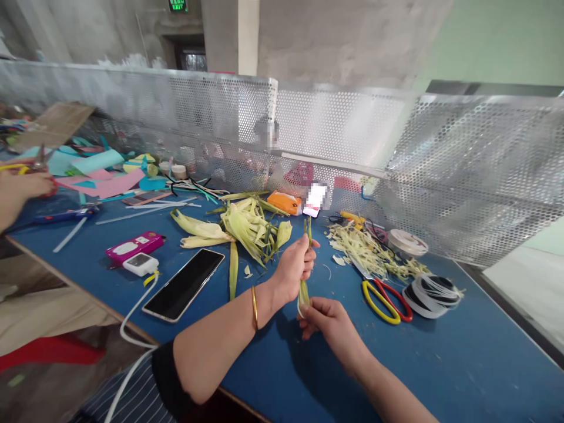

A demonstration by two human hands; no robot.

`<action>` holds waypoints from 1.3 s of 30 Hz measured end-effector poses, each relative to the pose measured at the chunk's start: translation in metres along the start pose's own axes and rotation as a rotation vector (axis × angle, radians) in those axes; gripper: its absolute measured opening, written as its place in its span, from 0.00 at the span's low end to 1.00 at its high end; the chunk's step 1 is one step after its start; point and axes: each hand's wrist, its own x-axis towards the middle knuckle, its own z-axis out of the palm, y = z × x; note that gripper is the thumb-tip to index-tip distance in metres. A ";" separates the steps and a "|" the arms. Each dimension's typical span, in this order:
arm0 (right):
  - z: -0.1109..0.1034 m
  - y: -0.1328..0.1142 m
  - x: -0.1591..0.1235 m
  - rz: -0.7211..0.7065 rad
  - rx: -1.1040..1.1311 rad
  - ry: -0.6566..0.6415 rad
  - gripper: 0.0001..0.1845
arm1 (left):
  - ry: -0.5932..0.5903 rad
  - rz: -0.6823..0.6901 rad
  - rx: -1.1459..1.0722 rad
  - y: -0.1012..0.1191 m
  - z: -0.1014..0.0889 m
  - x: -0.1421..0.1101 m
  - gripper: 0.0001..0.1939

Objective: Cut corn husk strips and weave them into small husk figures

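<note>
Wrapped round a narrow green length of corn husk [304, 292] is my left hand [294, 268], closed in a fist with a gold bangle on the wrist. The husk sticks out above and below that fist. Its pale lower end is pinched between the thumb and fingers of my right hand [326, 320]. Left of my hands lies a pile of corn husks [249, 226], pale green and partly shredded. To the right, a heap of thin husk shreds [363, 247] sits behind scissors [382, 301] with one yellow and one red handle.
A black phone [184, 285], a magenta device [134, 248] and a white cable [127, 329] lie at left. White ribbon spools [432, 296] stand at right. Behind are an orange packet [284, 202] and perforated metal panels [335, 123]. A co-worker's hand [30, 185] holds pliers at far left.
</note>
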 end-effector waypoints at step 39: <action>-0.059 -0.051 -0.014 -0.495 -0.046 0.284 0.10 | -0.526 0.218 1.105 0.019 0.010 -0.021 0.19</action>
